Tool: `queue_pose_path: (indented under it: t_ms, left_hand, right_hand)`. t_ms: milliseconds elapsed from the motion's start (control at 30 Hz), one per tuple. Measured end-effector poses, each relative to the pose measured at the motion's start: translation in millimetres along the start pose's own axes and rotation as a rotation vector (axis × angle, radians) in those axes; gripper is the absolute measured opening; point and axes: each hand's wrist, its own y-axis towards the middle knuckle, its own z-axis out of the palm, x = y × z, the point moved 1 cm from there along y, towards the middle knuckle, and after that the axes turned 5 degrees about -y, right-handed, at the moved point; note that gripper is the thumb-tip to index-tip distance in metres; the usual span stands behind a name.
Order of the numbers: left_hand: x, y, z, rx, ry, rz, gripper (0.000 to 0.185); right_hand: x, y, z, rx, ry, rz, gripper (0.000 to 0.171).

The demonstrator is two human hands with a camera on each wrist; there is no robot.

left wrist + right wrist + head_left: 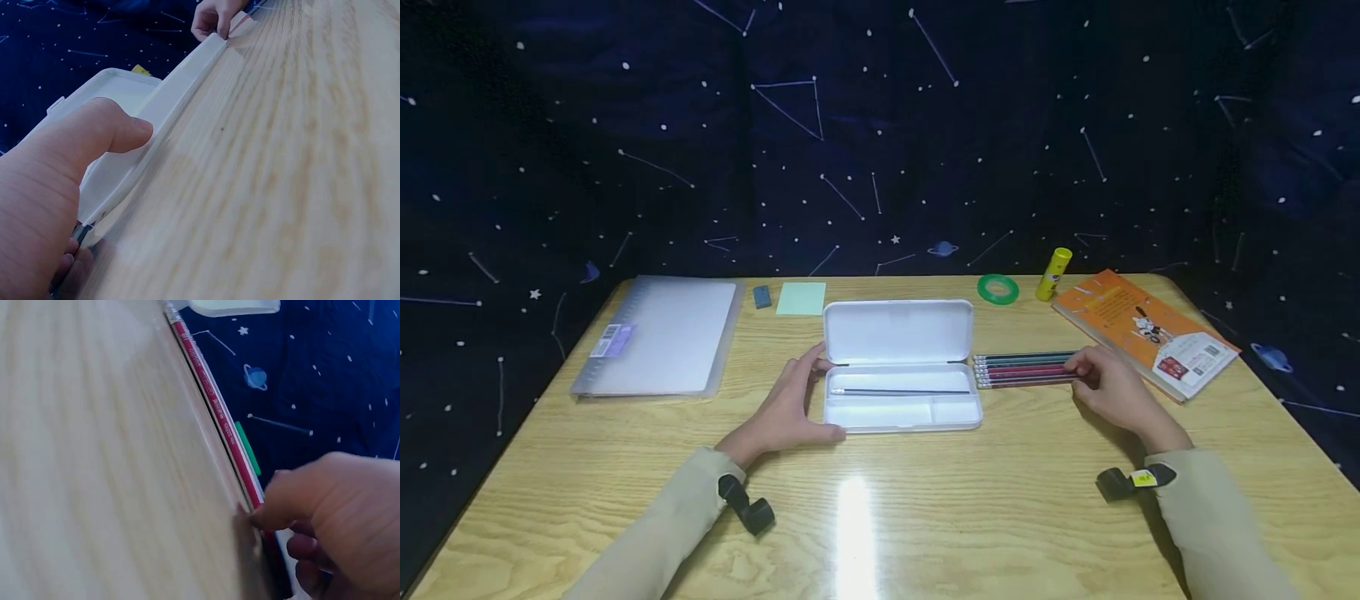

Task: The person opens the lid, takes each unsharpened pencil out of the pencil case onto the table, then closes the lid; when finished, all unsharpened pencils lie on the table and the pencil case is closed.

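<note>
A white pencil case (898, 333) lies with its lid tipped back. One dark pencil (902, 392) rests in its long compartment. My left hand (786, 408) grips the case's left end, thumb along the front wall and fingers near the hinge. In the left wrist view that thumb (119, 128) presses the white wall. Right of the case, several pencils (1022, 358), dark, green and red, lie side by side with their eraser ends toward it. My right hand (1108, 387) pinches a red pencil (219, 406) in the nearer part of the row, near its far right end.
A clear-covered notebook (662, 333) lies at the left. Along the back are a blue eraser (762, 297), green sticky notes (801, 298), a green tape roll (997, 289) and a yellow glue stick (1054, 274). An orange book (1120, 308) lies beyond my right hand.
</note>
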Motion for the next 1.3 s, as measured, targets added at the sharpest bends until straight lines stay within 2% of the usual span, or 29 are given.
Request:
queue_pose_path:
  t_ms: [133, 300, 467, 600, 800, 900, 1167, 1300]
  left_hand:
    - [1.1, -0.5, -0.6, 0.005, 0.000, -0.006, 0.122]
    - [1.3, 0.4, -0.3, 0.000, -0.001, 0.007, 0.122]
    - [2.6, 0.3, 0.5, -0.001, 0.000, 0.019, 0.123]
    - [2.9, 0.7, 1.0, 0.000, -0.002, 0.018, 0.123]
    - [2.6, -0.1, -1.6, -0.001, -0.004, 0.009, 0.123]
    - [2.9, -0.3, -2.2, -0.004, -0.003, 0.010, 0.123]
    - [3.2, 0.0, -1.3, -0.002, 0.000, 0.004, 0.123]
    - [3.3, 0.5, -0.4, -0.002, -0.005, 0.000, 0.123]
  right_hand:
    - [17.1, 9.8, 2.9, 0.049, 0.019, -0.030, 0.030]
    - [57.0, 27.7, 15.9, 0.097, 0.070, -0.065, 0.020]
    - [105.8, 46.0, 31.6, 0.223, 0.146, -0.136, 0.018]
    - [131.8, 56.2, 39.4, 0.305, 0.181, -0.212, 0.017]
    - [148.6, 72.0, 54.0, 0.304, 0.116, -0.310, 0.012]
    - [152.4, 78.3, 60.6, 0.315, 0.076, -0.326, 0.011]
    - [157.1, 85.4, 65.1, 0.395, -0.033, -0.265, 0.008]
    - [161.0, 84.9, 64.4, 0.404, -0.071, -0.249, 0.008]
